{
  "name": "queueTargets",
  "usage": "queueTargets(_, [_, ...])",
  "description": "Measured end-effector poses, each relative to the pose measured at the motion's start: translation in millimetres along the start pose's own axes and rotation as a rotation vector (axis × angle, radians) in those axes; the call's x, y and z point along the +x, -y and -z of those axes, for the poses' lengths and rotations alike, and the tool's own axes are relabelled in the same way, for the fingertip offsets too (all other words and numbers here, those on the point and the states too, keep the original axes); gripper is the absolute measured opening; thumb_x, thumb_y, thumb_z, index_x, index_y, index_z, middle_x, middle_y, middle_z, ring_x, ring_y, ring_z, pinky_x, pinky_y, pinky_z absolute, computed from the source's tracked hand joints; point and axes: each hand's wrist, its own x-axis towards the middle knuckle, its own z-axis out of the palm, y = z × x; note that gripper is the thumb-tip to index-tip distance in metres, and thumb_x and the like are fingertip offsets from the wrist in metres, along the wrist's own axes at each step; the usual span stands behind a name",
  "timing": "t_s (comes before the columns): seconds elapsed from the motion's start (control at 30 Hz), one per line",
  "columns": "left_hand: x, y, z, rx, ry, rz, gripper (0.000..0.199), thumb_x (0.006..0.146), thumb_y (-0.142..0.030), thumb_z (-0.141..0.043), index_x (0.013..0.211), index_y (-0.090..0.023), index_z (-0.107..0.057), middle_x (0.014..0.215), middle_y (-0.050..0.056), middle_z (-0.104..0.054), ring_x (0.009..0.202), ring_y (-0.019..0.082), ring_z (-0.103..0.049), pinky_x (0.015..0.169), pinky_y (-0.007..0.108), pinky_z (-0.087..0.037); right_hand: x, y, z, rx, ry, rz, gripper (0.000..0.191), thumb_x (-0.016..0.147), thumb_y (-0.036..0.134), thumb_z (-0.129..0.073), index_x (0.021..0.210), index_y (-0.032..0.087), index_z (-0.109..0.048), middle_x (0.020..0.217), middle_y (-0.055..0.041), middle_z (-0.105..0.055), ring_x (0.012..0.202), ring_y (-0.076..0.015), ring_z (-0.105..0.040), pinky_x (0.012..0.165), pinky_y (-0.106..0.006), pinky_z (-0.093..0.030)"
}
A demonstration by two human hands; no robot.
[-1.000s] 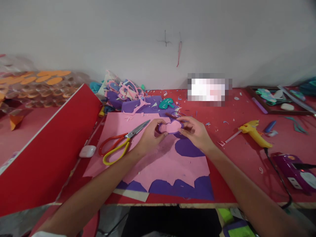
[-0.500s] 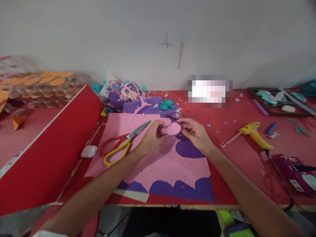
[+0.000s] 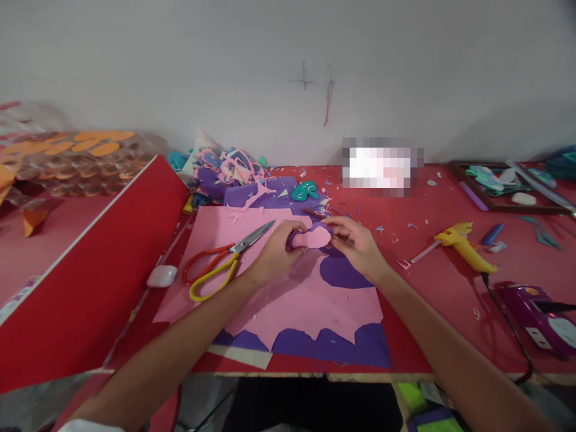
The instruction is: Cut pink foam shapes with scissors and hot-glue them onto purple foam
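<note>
Between my two hands is a small pink and purple foam shoe-sole-shaped piece (image 3: 317, 237), pink face up with a purple edge. My left hand (image 3: 283, 246) grips its left end, thumb along the near side. Fingers of my right hand (image 3: 355, 243) pinch the right end. Beneath lies a pink foam sheet (image 3: 288, 300) with a scalloped near edge, over a purple sheet (image 3: 333, 348). Scissors (image 3: 229, 258) with one red and one yellow handle rest on the pink sheet, left of my left hand, blades slightly apart.
A yellow glue gun (image 3: 468, 246) lies at right, its cord near a purple power strip (image 3: 537, 318). Foam scraps (image 3: 231, 168) are heaped at the back left. A red panel (image 3: 99, 270) leans at left beside a white case (image 3: 162, 276). A dark tray (image 3: 499, 207) sits back right.
The foam piece has tilted slightly between my fingers, so its pink face shows longer and flatter. Both hands stay nearly in place.
</note>
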Motion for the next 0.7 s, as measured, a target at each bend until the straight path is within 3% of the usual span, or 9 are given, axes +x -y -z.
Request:
queueTargets(0.23, [0.5,1.3,0.4,0.014,-0.012,-0.06,0.019,0.077,-0.007,-0.061,0.086,-0.021,-0.053,0.086,-0.002,-0.055,0.077,0.013,-0.052,0.07,0.027,-0.044,0.3,4.9,-1.9,-0.001,-0.04,-0.059,0.027,0.09,0.024,-0.061,0.117,0.025,-0.064,0.075,0.0017,-0.064,0.075,-0.0195,-0.069,0.076,-0.037,-0.055])
queueTargets(0.4, [1.8,4.0,1.6,0.059,0.014,-0.181,0.019,0.079,-0.005,-0.063,0.088,-0.02,-0.058,0.105,0.005,-0.06,0.101,0.018,-0.059,0.089,0.033,-0.049,1.2,2.2,-1.8,0.069,-0.116,-0.096,0.026,0.087,0.022,-0.061,0.113,0.025,-0.064,0.077,0.0023,-0.066,0.073,-0.0184,-0.07,0.078,-0.037,-0.056])
queueTargets(0.57, [1.2,6.3,3.3,0.037,0.026,-0.165,0.022,0.076,0.0,-0.06,0.085,-0.02,-0.059,0.114,0.007,-0.06,0.116,0.021,-0.059,0.093,0.035,-0.051,2.3,-2.7,-0.9,0.065,-0.196,-0.094,0.024,0.088,0.026,-0.062,0.112,0.025,-0.064,0.078,0.0019,-0.067,0.072,-0.0175,-0.068,0.076,-0.036,-0.055])
queueTargets(0.7, [1.5,7.5,5.3,0.017,0.015,-0.118,0.011,0.084,-0.011,-0.067,0.086,-0.02,-0.06,0.117,0.009,-0.06,0.121,0.023,-0.058,0.099,0.038,-0.051,2.6,-6.1,0.2,0.062,-0.282,-0.09,0.023,0.088,0.024,-0.058,0.11,0.024,-0.064,0.077,0.0025,-0.064,0.067,-0.0165,-0.065,0.07,-0.033,-0.053])
